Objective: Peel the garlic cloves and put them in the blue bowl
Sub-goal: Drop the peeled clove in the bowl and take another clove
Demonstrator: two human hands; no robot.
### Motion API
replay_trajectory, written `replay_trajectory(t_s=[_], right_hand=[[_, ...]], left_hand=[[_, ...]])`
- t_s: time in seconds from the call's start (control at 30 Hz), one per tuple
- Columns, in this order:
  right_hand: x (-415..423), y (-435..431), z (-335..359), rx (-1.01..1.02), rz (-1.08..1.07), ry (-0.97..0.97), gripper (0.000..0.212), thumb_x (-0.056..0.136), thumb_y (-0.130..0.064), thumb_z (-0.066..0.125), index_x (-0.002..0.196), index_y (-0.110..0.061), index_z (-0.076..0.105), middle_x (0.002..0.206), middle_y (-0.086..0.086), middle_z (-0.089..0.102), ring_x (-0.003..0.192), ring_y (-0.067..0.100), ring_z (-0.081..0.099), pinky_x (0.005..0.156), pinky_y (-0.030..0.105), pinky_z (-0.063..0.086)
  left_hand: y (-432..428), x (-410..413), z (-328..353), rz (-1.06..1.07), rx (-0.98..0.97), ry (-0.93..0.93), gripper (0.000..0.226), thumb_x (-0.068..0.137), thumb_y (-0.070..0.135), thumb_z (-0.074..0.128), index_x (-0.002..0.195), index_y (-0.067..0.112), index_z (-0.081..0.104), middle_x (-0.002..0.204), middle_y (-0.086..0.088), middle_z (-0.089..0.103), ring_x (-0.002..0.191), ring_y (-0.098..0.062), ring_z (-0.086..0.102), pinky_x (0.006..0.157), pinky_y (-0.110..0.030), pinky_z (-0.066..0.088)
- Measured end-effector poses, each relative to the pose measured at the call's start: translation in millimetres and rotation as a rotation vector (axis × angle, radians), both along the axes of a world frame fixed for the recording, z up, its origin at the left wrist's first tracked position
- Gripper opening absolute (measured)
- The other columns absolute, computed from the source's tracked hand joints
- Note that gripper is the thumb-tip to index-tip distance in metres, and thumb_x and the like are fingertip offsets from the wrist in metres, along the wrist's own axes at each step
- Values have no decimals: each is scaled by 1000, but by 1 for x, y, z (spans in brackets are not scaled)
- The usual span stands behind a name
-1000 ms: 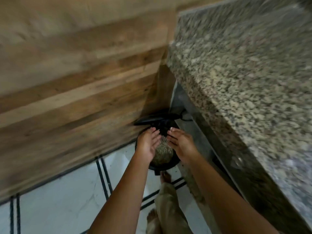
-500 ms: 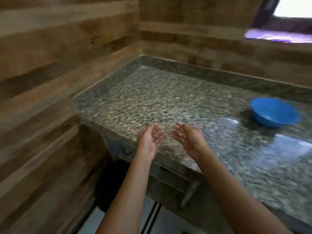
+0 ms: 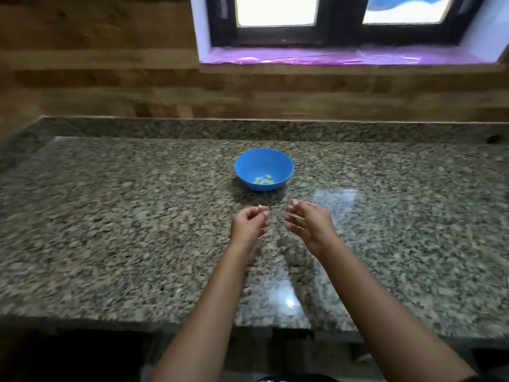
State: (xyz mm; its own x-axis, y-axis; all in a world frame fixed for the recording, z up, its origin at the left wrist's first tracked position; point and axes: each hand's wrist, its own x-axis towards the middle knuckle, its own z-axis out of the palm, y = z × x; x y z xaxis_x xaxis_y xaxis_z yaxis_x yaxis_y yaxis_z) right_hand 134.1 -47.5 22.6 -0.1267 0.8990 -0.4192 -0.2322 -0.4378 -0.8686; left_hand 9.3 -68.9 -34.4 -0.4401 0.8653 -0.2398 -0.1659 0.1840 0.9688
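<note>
Check before dropping in blue bowl (image 3: 260, 162)
Left hand (image 3: 249, 226) pinches a pale scrap (image 3: 259, 207), maybe skin; right hand (image 3: 309, 224) loose, empty.

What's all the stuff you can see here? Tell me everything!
blue bowl: one, blue, middle of the counter, beyond the hands
garlic cloves: a few, too small to count, pale, at the bottom of the bowl
counter: one, speckled grey stone, across the whole view
wall: one, brown wood planks, behind the counter
window: one, dark frame, top right
sill cover: one, purple, under the window
left hand: one, over the counter, fingertips pinched, maybe on a tiny pale scrap
right hand: one, beside it, loosely curled, holding nothing
</note>
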Motion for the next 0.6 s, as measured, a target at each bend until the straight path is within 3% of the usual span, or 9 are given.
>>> replay_trajectory(t_s=[0.1,0.2,0.37,0.47,0.6], right_hand=[[35,32,-10,-35,-53,-45,9,95,-12,50,96,-8,57,76,4,59,63,17,56,53,26,48],[56,55,-18,-66,-75,-59,12,95,-10,48,87,-9,57,73,4,58,59,17,54,54,28,46],[74,82,-28,-100,-63,-90,19,94,-7,46,79,-11,57,74,5,61,56,17,54,49,26,44],[75,93,-32,-115,-40,-93,16,94,-7,46,84,-11,57,73,5,61,56,18,54,47,24,43],[69,104,-35,-112,-16,-90,15,95,-3,44,101,-6,57,81,9,63,61,19,57,48,28,49]], left_hand=[[24,34,6,-65,-63,145,13,88,2,61,80,14,63,68,0,61,57,-11,52,52,-20,45],[54,53,-1,-130,-151,423,15,85,8,65,100,6,69,91,-5,67,82,-17,61,76,-22,46],[86,64,-4,-288,-236,788,28,87,15,63,113,4,65,113,-12,65,106,-24,59,90,-25,41],[94,65,-11,-339,-242,885,26,89,17,62,112,7,65,114,-13,56,105,-25,55,89,-24,38],[98,64,-13,-331,-214,920,17,88,18,63,100,6,65,104,-10,53,96,-23,54,77,-21,34]])
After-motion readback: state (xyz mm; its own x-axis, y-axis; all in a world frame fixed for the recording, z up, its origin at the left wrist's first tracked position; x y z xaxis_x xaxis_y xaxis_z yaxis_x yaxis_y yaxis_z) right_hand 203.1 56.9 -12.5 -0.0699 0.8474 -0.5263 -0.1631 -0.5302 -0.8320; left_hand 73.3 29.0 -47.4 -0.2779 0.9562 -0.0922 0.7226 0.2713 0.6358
